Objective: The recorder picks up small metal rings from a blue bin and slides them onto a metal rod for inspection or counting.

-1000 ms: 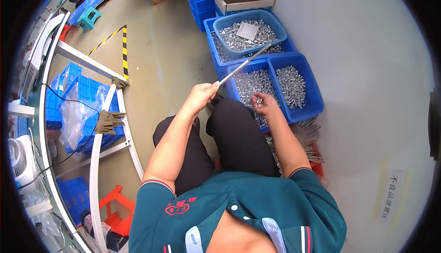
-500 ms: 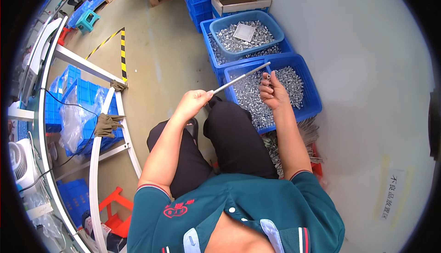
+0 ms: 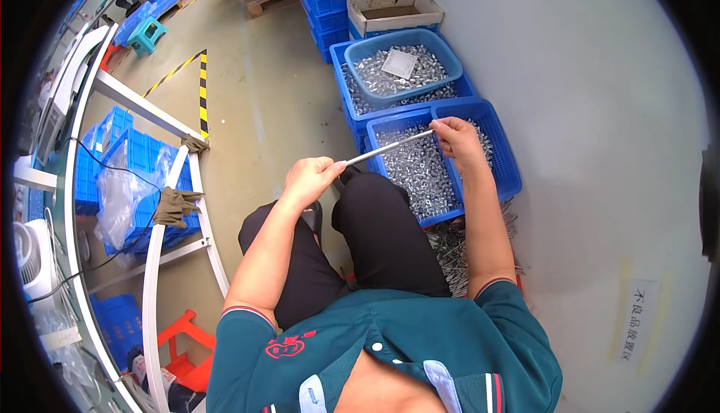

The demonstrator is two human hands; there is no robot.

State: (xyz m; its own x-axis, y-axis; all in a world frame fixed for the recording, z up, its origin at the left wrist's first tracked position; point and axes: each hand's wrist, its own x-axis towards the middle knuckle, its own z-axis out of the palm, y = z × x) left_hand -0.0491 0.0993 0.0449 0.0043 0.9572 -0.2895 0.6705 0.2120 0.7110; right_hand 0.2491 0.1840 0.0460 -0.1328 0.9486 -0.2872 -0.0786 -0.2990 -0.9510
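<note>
A thin, straight metal rod (image 3: 390, 147) slants up to the right between my two hands, above my knees. My left hand (image 3: 309, 179) is closed around its lower left end, thumb along the top. At the upper right end, the fingertips of my right hand (image 3: 459, 140) pinch together on the rod's tip. The small metal nut in those fingers is mostly hidden now. Below them sits a blue divided bin (image 3: 512, 177), with many small shiny metal nuts (image 3: 418, 177) in both compartments.
Behind the bin, a light blue tub (image 3: 452, 60) of metal parts bears a white card. A worn open box (image 3: 431, 19) and stacked blue crates (image 3: 322, 19) stand farther back. Loose thin rods (image 3: 454, 259) lie beside my right knee. A white-framed table (image 3: 154, 285) stands left, a wall right.
My right hand has turned and brought its small nut to the rod's upper end; earlier it was held just beside it. The rod's far end has dipped. My left hand keeps its grip.
</note>
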